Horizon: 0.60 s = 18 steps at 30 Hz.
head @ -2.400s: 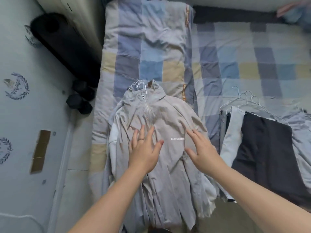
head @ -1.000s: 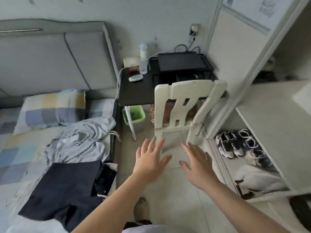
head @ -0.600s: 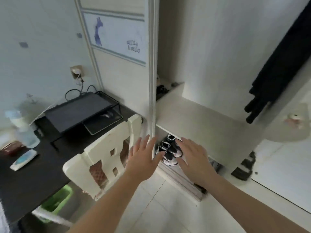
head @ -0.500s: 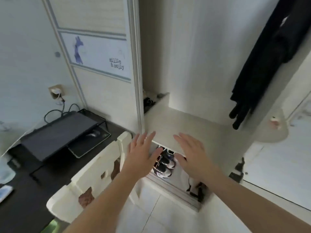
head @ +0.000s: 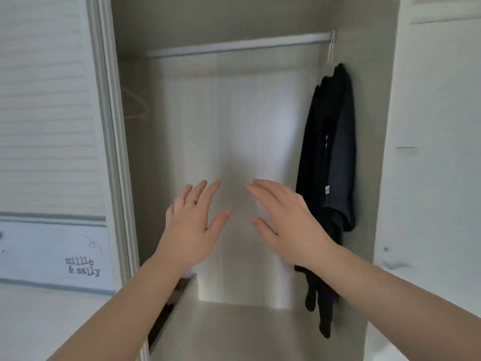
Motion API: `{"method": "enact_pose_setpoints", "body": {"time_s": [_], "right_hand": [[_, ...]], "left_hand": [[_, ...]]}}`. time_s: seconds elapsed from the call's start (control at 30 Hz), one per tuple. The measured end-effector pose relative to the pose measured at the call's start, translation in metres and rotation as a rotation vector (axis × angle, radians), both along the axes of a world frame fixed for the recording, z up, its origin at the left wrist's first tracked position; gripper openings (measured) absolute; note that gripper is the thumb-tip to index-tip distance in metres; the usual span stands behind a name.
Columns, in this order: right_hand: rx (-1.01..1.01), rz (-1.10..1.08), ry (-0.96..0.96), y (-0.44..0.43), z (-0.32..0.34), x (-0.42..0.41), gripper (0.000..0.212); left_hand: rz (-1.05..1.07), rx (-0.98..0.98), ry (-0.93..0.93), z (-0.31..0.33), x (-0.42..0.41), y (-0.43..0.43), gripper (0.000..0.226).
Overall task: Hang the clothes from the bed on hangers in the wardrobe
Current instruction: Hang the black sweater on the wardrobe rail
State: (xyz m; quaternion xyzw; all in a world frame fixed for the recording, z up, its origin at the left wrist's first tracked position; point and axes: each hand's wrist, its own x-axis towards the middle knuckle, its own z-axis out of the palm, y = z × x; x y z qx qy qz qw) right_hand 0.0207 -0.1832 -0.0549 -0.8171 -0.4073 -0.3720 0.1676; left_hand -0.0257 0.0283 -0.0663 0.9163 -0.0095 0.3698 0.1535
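- Pale wood grain fills the view: the wardrobe (head: 234, 113) stands open in front of me, its sliding door (head: 49, 126) off to the left with "millie & sally" lettered low on it.
- Across the top runs the rail (head: 234, 44). Dark clothes (head: 330, 165) hang from its far right end on a white hanger (head: 331, 48), close against the side wall.
- A thin bare hanger (head: 138, 105) shows faintly in the shadow on the left.
- Between those two the rail is free, and the middle of the compartment is open down to the shelf (head: 247, 332).
- My left hand (head: 192, 227), ring (head: 191, 201) on one finger, and my right hand (head: 289, 225) are raised side by side but apart, backs towards me, fingers straight and spread, gripping nothing.
- My right forearm crosses in front of the clothes' lower part.
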Motion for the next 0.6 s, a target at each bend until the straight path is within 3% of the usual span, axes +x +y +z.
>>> {"method": "enact_pose_setpoints", "body": {"time_s": [0.13,0.3,0.43,0.6], "right_hand": [[0.026,-0.064,-0.15,-0.01,0.065,0.05,0.058],[0.012,-0.2,-0.231,-0.017,0.145,0.103,0.056],[0.002,-0.331,-0.223,-0.022,0.196,0.138,0.054],[-0.053,-0.649,-0.157,-0.034,0.244,0.174,0.053]], "left_hand": [[-0.048,0.054,-0.018,0.045,0.061,-0.002,0.083],[-0.065,0.143,0.005,0.091,0.14,-0.001,0.067],[-0.134,0.121,0.013,0.117,0.198,-0.01,0.065],[-0.273,0.06,0.038,0.152,0.267,-0.031,0.064]]}}
